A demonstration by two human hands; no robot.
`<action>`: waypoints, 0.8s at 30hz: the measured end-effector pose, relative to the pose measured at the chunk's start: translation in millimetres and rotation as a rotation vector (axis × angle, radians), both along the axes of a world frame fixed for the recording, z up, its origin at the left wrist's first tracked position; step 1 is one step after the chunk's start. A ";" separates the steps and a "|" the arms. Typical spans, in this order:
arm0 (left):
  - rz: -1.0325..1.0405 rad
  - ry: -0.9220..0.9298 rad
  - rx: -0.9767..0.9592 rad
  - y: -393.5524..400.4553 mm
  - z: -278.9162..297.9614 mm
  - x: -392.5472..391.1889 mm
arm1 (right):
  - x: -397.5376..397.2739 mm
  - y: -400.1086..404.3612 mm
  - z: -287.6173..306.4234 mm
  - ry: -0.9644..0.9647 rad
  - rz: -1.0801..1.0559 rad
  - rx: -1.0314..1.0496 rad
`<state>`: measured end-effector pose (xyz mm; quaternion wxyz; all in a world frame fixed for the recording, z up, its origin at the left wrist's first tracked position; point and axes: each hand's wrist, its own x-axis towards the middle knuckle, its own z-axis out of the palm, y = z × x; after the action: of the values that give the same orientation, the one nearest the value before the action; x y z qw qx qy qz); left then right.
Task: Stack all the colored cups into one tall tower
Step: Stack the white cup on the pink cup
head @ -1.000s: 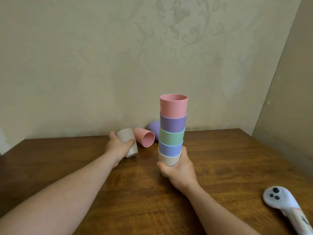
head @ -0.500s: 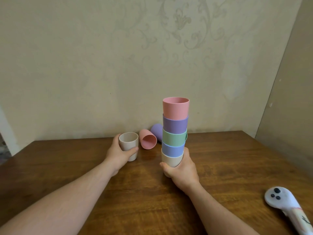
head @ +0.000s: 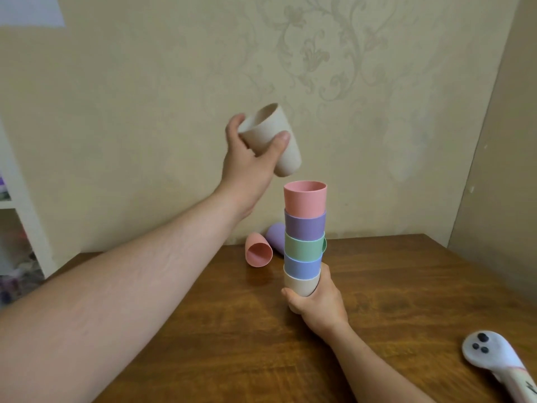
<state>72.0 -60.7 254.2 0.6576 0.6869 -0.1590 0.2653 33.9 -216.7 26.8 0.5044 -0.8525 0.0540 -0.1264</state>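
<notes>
While tilted, beige cup [head: 271, 138] clears tower [head: 304, 237] rim.

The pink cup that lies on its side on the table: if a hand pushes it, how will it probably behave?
The pink cup lies on its round wall, so a sideways push would likely make it roll. It narrows toward its base, so it would probably curve, perhaps against the purple cup behind it. It looks like thin matte plastic, so likely light, stiff and easy to grip.

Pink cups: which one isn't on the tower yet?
The pink cup lying on its side on the table, left of the tower; the other pink cup stands upright on top.
</notes>
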 end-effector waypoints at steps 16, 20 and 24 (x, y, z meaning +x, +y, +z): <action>-0.240 0.198 0.274 5.7 -51.7 14.1 | -0.9 -2.0 1.0 0.000 0.031 0.015; 0.102 0.226 0.414 34.3 -92.3 47.8 | 0.7 -2.7 0.4 0.001 0.036 0.022; 0.250 0.424 1.040 60.0 -138.8 71.2 | 3.4 -3.7 -1.2 -0.003 0.036 0.023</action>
<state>143.2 -0.7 115.3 0.2143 0.9718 -0.0508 0.0843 37.3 -220.3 25.6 0.5166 -0.8472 0.0394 -0.1177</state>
